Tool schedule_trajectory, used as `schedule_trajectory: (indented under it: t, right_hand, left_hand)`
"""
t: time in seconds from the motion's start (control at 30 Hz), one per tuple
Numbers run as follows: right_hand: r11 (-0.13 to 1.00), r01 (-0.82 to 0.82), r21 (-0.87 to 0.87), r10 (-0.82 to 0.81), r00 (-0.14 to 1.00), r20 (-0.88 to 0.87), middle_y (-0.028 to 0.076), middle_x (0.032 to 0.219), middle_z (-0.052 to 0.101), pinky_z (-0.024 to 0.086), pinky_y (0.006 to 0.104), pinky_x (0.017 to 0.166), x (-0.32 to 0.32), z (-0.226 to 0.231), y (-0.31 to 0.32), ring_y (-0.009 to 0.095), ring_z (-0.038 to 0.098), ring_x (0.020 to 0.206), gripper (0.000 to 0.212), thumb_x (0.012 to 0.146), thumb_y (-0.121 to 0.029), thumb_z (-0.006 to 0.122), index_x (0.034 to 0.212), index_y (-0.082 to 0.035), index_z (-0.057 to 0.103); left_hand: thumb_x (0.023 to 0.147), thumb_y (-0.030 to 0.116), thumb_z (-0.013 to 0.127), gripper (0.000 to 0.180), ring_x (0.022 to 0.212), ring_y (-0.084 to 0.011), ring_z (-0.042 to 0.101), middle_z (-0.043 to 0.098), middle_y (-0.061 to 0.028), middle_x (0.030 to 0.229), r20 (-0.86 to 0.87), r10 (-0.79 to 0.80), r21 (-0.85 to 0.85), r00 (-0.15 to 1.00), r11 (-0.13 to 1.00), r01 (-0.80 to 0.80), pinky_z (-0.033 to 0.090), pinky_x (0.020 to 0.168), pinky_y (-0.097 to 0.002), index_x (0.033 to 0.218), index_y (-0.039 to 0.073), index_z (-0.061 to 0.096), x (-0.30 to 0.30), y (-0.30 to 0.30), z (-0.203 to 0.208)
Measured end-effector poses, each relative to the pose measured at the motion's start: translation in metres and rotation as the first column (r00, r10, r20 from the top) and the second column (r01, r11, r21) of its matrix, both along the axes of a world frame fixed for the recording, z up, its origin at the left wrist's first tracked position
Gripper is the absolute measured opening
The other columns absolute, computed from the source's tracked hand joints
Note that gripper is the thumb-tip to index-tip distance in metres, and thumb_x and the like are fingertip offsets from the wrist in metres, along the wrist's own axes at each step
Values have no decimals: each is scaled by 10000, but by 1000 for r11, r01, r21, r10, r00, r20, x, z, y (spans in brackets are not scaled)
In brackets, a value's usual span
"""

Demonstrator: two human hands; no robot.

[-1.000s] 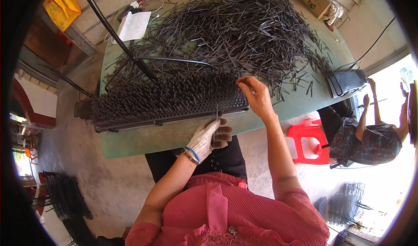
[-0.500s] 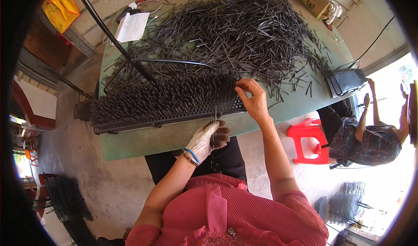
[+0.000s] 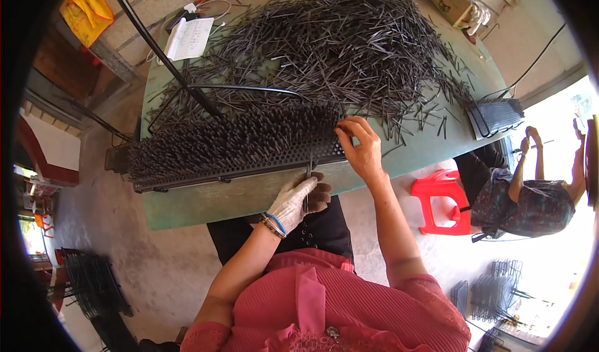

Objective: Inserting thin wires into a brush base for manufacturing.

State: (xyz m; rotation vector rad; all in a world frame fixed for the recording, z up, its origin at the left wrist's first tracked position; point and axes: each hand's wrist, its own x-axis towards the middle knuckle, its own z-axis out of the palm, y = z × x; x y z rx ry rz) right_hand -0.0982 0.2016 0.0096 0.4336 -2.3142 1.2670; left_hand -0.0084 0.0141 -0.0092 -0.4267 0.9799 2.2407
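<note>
A long black perforated rack (image 3: pixel 262 163) lies along the near table edge, its holes packed with upright thin dark strips (image 3: pixel 212 141). At its right end several rows of holes show bare. My right hand (image 3: pixel 365 149), ungloved, is over that end with thumb and fingers pinched together; whatever is between the fingertips is too small to make out. Below the rack's front edge, my left hand (image 3: pixel 298 199) wears a white knit glove with dark fingers. It is closed around a few thin dark strips (image 3: pixel 309 168) that point up toward the rack.
A large heap of loose dark strips (image 3: pixel 374 34) covers much of the green table (image 3: pixel 181 212). An open notebook (image 3: pixel 190 38) lies at the back left. A black bent rod (image 3: pixel 168 65) rises over the rack. Rightward are a red stool (image 3: pixel 440 199) and another person (image 3: pixel 524 205).
My right hand has shifted slightly down and left, covering a little more of the bare holes. My left hand keeps its place and its grip.
</note>
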Motion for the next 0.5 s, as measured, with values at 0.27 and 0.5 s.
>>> schedule_trajectory:
  t: [0.27, 0.5]
  right_hand:
    - [991, 94, 97, -87, 993, -81, 105, 924, 632, 503, 374, 730, 1, -6, -3, 309, 620, 811, 127, 777, -35, 704, 883, -5, 641]
    - [991, 78, 108, -81, 997, 17, 101, 950, 633, 499, 368, 707, 4, 2, -3, 293, 618, 785, 147, 785, -52, 705, 914, -13, 646]
  left_hand:
    - [983, 183, 515, 223, 772, -192, 689, 670, -145, 996, 56, 81, -6, 995, 997, -80, 588, 656, -304, 1148, 38, 555, 0, 3, -6]
    - [990, 212, 503, 261, 780, -187, 686, 667, -144, 1001, -15, 25, -33, 1000, 999, -25, 555, 608, -257, 1177, 32, 531, 4, 1, -1]
